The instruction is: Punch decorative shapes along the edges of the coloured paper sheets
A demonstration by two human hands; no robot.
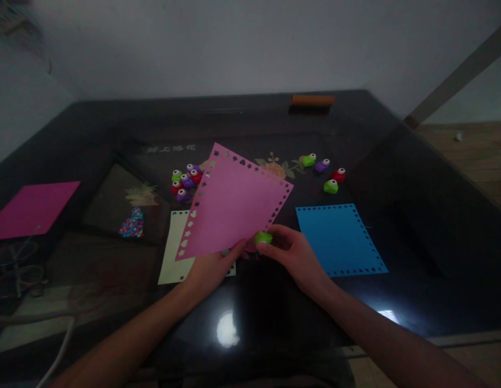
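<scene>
My left hand (215,267) grips a pink sheet of paper (238,207) by its near edge, the thumb on top and the fingers beneath. Small shapes such as stars and hearts are punched along the sheet's borders. At its near right corner, my right hand (294,250) pinches a green craft punch (262,238) with a white knob. Whether the paper sits in the punch's slot I cannot tell. Partly under the pink sheet lies a pale yellow-green sheet (168,264), also punched along its edges. To the right lies a blue sheet (337,237) with punched borders.
Several green, red and purple punches (187,180) cluster at left, with more punches (330,186) at right. A pile of colourful bits (134,223) and a magenta sheet (35,210) lie left on the dark glossy table (250,334). An orange-brown roll (313,101) lies at the back.
</scene>
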